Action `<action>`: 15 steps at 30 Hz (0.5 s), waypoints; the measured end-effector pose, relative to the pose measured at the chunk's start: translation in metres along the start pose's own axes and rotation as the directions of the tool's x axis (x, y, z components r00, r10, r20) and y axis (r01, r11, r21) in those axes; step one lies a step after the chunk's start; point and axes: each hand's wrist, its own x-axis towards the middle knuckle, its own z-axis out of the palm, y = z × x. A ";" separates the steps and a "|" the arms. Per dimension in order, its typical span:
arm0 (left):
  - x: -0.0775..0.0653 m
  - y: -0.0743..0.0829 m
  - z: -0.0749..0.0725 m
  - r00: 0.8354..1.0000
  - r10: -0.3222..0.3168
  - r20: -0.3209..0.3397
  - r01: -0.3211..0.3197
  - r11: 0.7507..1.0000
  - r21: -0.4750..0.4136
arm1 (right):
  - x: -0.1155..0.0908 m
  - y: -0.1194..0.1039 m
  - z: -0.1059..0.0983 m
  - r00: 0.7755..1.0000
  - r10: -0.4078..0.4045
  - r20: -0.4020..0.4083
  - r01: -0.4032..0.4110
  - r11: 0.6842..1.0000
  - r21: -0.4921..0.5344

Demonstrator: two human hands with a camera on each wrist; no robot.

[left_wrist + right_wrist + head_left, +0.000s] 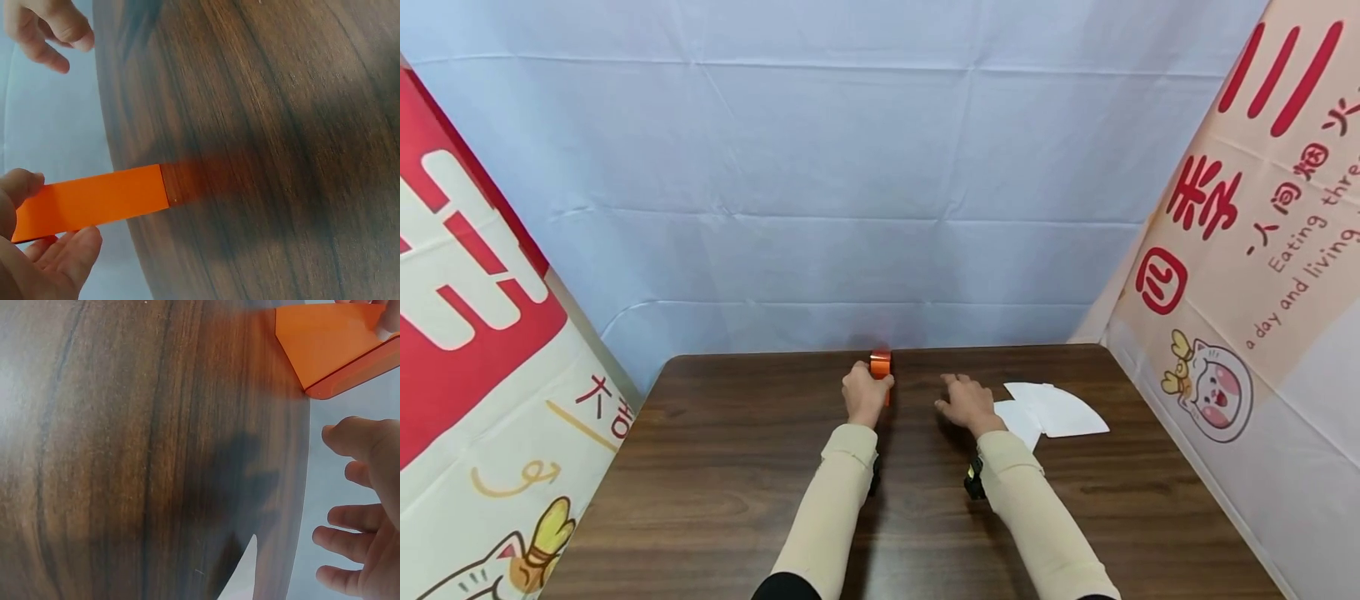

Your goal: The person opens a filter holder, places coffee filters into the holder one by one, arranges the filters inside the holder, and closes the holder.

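Observation:
Near the far edge of the table, my left hand [865,395] grips an orange flat-sided piece [881,365], whose exact kind I cannot tell. In the left wrist view the thumb and fingers hold opposite long sides of this orange piece [94,200], and its free end points at the tabletop. The right wrist view shows a broad orange face [325,340] with a narrow side. To the right, my right hand [967,404] hovers with fingers spread and nothing in them, apart from the orange piece. White fan-shaped paper [1067,414] lies just beyond that hand.
The dark wood-grain table [730,483] ends at a pale blue cloth backdrop [835,167]. Printed banners hang on the left [467,400] and right [1247,275]. A white paper tip [244,578] shows low in the right wrist view.

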 end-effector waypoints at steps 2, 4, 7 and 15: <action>-0.001 0.001 0.000 1.000 -0.004 -0.008 0.004 1.000 0.010 | -0.001 -0.001 0.001 1.000 0.007 0.000 -0.007 1.000 0.001; -0.001 0.002 0.000 1.000 -0.016 -0.014 0.016 1.000 0.005 | -0.002 -0.001 0.002 1.000 0.011 0.001 -0.011 1.000 0.001; -0.002 0.003 0.001 0.999 -0.037 -0.010 0.037 0.999 -0.003 | -0.004 0.000 0.002 1.000 0.012 0.006 -0.012 1.000 -0.006; 0.001 0.002 0.002 1.000 -0.006 -0.029 0.008 0.998 0.069 | -0.005 0.000 0.001 1.000 0.004 -0.002 -0.004 1.000 -0.028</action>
